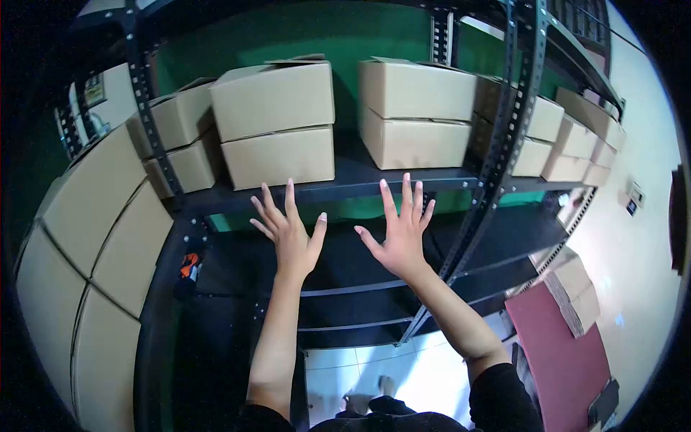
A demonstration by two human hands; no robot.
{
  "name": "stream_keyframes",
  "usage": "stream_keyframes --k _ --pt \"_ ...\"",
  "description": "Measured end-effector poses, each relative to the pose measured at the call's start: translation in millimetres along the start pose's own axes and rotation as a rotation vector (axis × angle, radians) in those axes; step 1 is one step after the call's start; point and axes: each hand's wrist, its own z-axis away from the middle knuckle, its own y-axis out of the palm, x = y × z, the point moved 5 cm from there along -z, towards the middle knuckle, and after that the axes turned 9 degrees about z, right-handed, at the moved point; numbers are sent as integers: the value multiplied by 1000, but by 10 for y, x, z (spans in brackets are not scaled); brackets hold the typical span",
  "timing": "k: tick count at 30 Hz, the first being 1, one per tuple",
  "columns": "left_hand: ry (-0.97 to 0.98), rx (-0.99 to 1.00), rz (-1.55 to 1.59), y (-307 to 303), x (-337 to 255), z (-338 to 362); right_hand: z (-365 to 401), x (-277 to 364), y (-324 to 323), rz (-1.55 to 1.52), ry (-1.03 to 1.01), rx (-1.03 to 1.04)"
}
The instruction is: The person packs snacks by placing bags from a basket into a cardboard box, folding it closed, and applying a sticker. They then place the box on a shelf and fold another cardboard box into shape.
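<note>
Both arms reach forward toward a black metal shelf [360,183]. My left hand [291,241] is spread open, fingertips near the shelf's front edge, just below a stack of two cardboard boxes [277,129]. With fingers also spread and nothing in it, my right hand [403,241] hovers by the same edge, under another stack of two cardboard boxes [421,119]. A gap separates the two stacks. Neither hand holds a box.
More cardboard boxes [180,137] stand left on the shelf, and others [536,137] lie beyond the perforated upright [515,122]. Large boxes [101,230] are stacked at far left. Lower black shelves [360,288] run beneath. A red board [565,360] leans at right beside flattened cardboard [576,291].
</note>
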Motion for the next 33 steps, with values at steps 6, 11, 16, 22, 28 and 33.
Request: stream_keyframes --k 6,11,16,22,28,33 --pt "95 78 103 336 -493 110 297 -414 -294 118 86 -29" --pt "168 117 120 547 -1084 204 576 -1003 -737 222 206 -42" --pt "193 173 192 924 -1679 504 1165 -1614 -1163 294 279 6" --pt "212 324 366 1519 -2933 1316 2095 -2499 -2032 381 415 65" --pt "339 509 475 1881 -4112 2178 2890 -3264 -2791 526 559 14" --pt "457 613 586 2049 -4821 2680 3458 -3607 -3302 624 710 15"
